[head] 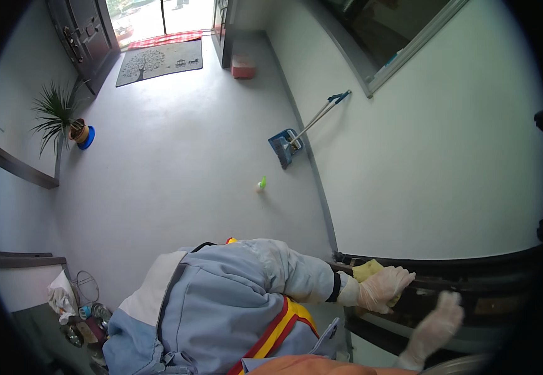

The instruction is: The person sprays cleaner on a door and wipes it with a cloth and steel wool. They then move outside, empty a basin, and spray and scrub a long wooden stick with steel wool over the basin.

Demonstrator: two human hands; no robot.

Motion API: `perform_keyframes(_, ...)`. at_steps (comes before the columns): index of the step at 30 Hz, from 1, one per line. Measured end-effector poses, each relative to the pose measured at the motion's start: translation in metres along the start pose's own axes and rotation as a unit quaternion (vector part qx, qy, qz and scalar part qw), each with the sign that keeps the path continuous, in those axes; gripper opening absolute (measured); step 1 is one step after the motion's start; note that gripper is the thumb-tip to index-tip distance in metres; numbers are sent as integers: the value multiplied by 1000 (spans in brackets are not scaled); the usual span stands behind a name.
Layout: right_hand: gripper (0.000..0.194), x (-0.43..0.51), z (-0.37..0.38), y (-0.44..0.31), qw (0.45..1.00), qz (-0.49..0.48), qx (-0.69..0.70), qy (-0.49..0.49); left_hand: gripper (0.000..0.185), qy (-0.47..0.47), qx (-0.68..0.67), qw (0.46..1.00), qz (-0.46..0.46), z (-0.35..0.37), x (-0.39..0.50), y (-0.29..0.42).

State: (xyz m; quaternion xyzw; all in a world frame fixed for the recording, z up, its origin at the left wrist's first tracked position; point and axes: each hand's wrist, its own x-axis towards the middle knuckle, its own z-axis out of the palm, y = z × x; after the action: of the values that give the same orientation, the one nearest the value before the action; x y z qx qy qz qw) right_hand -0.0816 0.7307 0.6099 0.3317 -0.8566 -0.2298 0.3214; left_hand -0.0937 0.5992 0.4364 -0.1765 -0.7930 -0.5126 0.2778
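Observation:
My left hand, in a thin clear glove, presses a yellow cloth against a dark ledge along the wall. Parts of the cloth show above and below the palm. My right hand, gloved too, is blurred and lies nearer to me over the same dark structure. Its fingers point towards the ledge, and whether it holds anything is unclear. A light blue jacket sleeve covers my left arm. Dark shadow hides the far right end of the structure.
A bottle with a green top stands on the grey floor. A blue broom and dustpan lean at the right wall. Farther off are a potted plant, a doormat and a red box. Assorted items sit lower left.

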Motion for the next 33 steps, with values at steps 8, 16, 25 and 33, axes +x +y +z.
perform_keyframes(8, 42, -17, -9, 51, 975, 89, -201, 12, 106, -35, -22, 999, -15, 1, 6, -3)
perform_keyframes(16, 43, -32, 7, 20, 992, 16, -103, 69, 109, -37, 6, 999, -22, 4, 8, 4)
perform_keyframes(25, 44, -64, 20, -3, 996, 13, -40, 85, 110, -33, 31, 999, -25, 4, -3, 21)
perform_keyframes(33, 36, -58, -9, -6, 991, 15, -40, 127, 108, -15, 3, 1000, -17, 5, -8, 30)
